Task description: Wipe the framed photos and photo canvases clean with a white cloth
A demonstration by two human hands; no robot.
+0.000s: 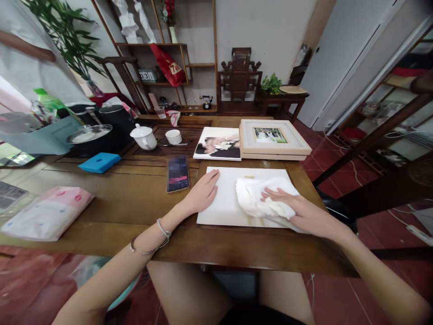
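A white flat panel or album [223,198] lies near the table's front edge, with a few yellowish-brown marks on its surface. My left hand [204,192] rests flat on its left side, fingers stretched out. On the right half is a crumpled white cloth [252,198]. My right hand [287,203] presses down on this cloth from above with its fingers spread; what lies under the palm is hidden. Left of the panel, a phone [177,175] lies face up with its screen lit.
Behind the panel lie a photo print panel [216,144] and a pale box with a framed photo [275,139]. Further left are a white lidded cup [144,137], a small white bowl [173,136], a blue sponge-like block [99,162] and a tissue pack [47,214].
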